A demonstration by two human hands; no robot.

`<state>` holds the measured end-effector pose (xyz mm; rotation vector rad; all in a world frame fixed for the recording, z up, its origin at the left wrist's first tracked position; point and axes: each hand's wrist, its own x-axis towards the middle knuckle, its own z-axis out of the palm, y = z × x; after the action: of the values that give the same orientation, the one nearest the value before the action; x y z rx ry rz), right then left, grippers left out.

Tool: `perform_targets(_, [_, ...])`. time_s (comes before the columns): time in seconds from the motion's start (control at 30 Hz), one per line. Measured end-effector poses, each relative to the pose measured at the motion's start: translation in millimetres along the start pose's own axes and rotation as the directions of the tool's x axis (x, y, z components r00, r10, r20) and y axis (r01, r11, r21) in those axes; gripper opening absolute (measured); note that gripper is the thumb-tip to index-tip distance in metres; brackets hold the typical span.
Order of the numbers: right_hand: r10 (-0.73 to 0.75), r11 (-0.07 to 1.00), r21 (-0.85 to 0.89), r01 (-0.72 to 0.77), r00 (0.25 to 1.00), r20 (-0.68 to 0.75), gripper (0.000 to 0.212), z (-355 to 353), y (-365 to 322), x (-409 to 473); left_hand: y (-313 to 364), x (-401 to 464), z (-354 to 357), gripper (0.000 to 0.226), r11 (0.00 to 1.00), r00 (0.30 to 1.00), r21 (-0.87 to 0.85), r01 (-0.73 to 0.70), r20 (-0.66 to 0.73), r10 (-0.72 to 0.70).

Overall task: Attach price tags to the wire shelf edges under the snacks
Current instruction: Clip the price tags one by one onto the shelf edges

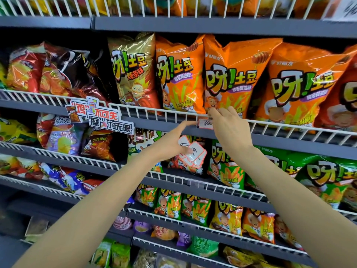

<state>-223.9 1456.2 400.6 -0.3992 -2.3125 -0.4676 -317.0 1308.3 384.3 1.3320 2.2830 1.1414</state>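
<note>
**Tag going onto the rail under the orange potato sticks**

A shop aisle: grey shelves fronted by white wire rails, packed with snack bags. At far left sit red and black crisp bags (58, 70); a cut-out promotional sign (100, 116) is fixed to the wire shelf edge (154, 114) of the second tier. Right of it stands a gold bag (133, 68), then a row of orange bags (228, 74).

The left hand (170, 144) reaches up from below, its forefinger stretched out to touch the left end of a price tag (205, 123) on the rail, while the other fingers grip a stack of spare tags (193, 153) with red borders. The right hand (229, 126) comes in from the right, fingers curled over the top wire and pinching the tag's upper edge against it.

The step in hand looks like fixing this tag beneath the orange bags; whether it is already clipped I cannot tell. Next, the right hand would need to let go and check that the tag hangs level, then a fresh tag must be drawn from the stack and carried along to the next product.
</note>
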Motion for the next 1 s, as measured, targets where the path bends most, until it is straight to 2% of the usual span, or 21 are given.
perform_targets(0.07, [-0.020, 1.000, -0.005, 0.020, 1.000, 0.002, 0.036, -2, 0, -2, 0, 1, 1, 0.074, 1.000, 1.000, -0.014, -0.006, -0.010, 0.006])
perform_targets(0.2, [-0.035, 0.999, -0.020, 0.035, 0.999, -0.013, 0.021, -4, 0, -2, 0, 4, -3, 0.073, 0.999, 0.999, -0.010, -0.034, -0.037, 0.033])
perform_targets(0.4, [-0.038, 0.999, -0.002, 0.038, 0.999, -0.010, 0.021, 0, 2, -7, -7, 4, -16, 0.056, 0.976, 0.939, -0.206, -0.066, -0.345, -0.010])
perform_targets(0.5, [-0.031, 0.999, 0.035, 0.031, 1.000, -0.004, 0.029, -1, 1, -10, -5, 4, -15, 0.045, 0.962, 0.910, -0.264, -0.068, -0.411, -0.048])
perform_targets(0.57, [0.022, 0.987, 0.155, -0.030, 0.999, 0.049, 0.031, -1, -2, -11, -3, 4, -12, 0.032, 0.938, 0.898, -0.334, -0.095, -0.435, -0.064])
perform_targets(0.63, [0.138, 0.874, 0.449, -0.184, 0.982, 0.132, 0.032, -10, -7, -10, -1, 3, -9, 0.018, 0.912, 0.893, -0.396, -0.106, -0.441, -0.088])
perform_targets(0.7, [0.236, 0.605, 0.718, -0.344, 0.939, 0.250, 0.025, -20, -12, -8, 1, 1, -4, 0.014, 0.894, 0.893, -0.435, -0.110, -0.438, -0.104])
perform_targets(0.73, [0.238, 0.545, 0.758, -0.359, 0.933, 0.271, 0.018, -23, -14, -9, 3, 0, -2, 0.014, 0.885, 0.897, -0.452, -0.112, -0.430, -0.105])
perform_targets(0.8, [0.229, 0.496, 0.786, -0.369, 0.929, 0.292, 0.008, -27, -18, -12, 4, -3, 1, 0.015, 0.856, 0.910, -0.504, -0.118, -0.400, -0.110])
perform_targets(0.93, [0.254, 0.286, 0.840, -0.462, 0.881, 0.398, 0.008, -32, -18, -19, 4, -14, -1, 0.019, 0.795, 0.934, -0.595, -0.122, -0.339, -0.110])
perform_targets(1.0, [0.254, 0.228, 0.840, -0.492, 0.863, 0.436, 0.009, -31, -18, -22, 1, -20, -2, 0.020, 0.781, 0.941, -0.614, -0.118, -0.319, -0.108])
